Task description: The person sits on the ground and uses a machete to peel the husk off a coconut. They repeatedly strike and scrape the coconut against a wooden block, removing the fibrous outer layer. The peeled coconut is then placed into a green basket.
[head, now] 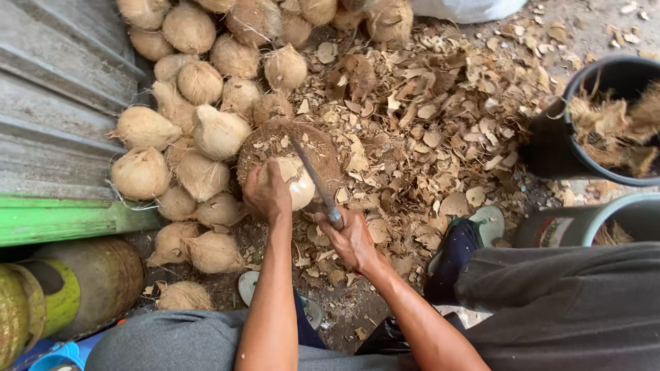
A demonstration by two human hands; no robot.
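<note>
My left hand [267,194] grips a pale, partly peeled coconut [297,180] and holds it on a round wooden chopping block [323,148] littered with husk chips. My right hand [352,237] is closed on the handle of a long knife [313,175]. Its dark blade slants up and to the left across the coconut, close to its right side. Both forearms reach forward from my lap, over grey trousers.
A pile of several husked coconuts [199,130] lies left of and behind the block. Shell chips [440,130] cover the ground to the right. A black bucket [615,69] with fibre and a second tub [584,220] stand at right. A green-edged metal sheet [62,220] and a gas cylinder [41,295] are at left.
</note>
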